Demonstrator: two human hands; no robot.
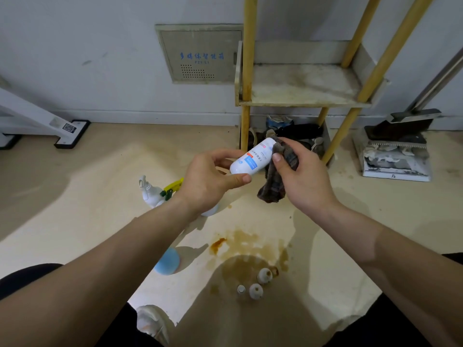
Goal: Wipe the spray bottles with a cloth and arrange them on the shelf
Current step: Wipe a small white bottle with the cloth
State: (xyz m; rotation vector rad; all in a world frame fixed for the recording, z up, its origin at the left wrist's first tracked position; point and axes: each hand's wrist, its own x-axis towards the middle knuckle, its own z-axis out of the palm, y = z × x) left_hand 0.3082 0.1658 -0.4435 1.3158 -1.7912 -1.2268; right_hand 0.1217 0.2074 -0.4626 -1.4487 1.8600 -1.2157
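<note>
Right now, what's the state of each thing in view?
white bottle, tilted, held in the left hand.
cloth, gripped by the right hand, pressed on the bottle's far end.
white sprayer, upright on the floor.
blue bottle, on the floor.
shelf, middle tier stained, no bottle on it.
floor, brown stain.

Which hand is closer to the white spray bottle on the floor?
Left. The left hand is just right of that bottle; the right hand, gripping the cloth, is farther right.

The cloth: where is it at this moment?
In the head view, just right of centre, the dark cloth hangs from the right hand, pressed against the white bottle that the left hand holds.
</note>
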